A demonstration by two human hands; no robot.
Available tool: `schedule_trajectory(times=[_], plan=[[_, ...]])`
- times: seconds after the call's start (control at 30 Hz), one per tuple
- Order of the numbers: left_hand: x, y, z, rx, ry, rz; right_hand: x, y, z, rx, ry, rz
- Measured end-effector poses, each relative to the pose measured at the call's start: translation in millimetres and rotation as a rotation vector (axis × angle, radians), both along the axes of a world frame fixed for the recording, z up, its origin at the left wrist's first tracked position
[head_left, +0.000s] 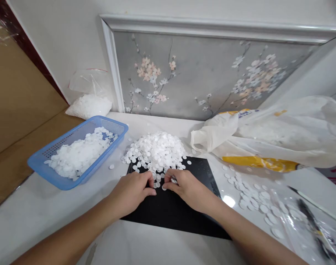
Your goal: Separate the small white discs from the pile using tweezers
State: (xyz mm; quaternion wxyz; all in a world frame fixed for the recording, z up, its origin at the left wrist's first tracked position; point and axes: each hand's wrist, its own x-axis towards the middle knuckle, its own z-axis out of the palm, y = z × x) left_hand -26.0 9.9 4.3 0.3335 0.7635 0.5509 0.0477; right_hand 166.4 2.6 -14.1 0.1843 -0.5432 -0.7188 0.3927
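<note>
A heap of small round white discs (162,149) lies on and behind a black mat (168,211), with its loose front edge reaching between my hands. My left hand (133,191) rests low over the mat at the near left side of the heap. Its fingers are curled in and the thumb lies just under them; whatever they hold is hidden. On the other side, my right hand (188,186) is closed, with several white discs showing between its thumb and fingers. Its fingertips are beside the loose discs at the heap's front.
To the left stands a blue plastic basket (92,175) of white discs, with a clear bag (89,105) of white pieces behind it. A large plastic bag (267,136) lies at right. Scattered discs (250,195), clear packaging and a black pen-like tool (308,213) lie nearer.
</note>
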Motion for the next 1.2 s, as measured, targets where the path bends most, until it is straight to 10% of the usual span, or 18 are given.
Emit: schedule_trajectory(times=[0.6,0.93,1.2], plan=[[-4.9,15.3,-1.7,-0.666,-1.009,0.267,4.1,6.2,-9.1,0.036,0.128,-0.079],[6.1,3.2,-12.8,0.121,-0.171,0.071,-7.8,5.1,-12.7,0.197,0.02,0.006],[6.3,1.6,-15.8,0.131,-0.074,0.013,10.0,3.3,-1.6,0.028,-0.058,0.094]])
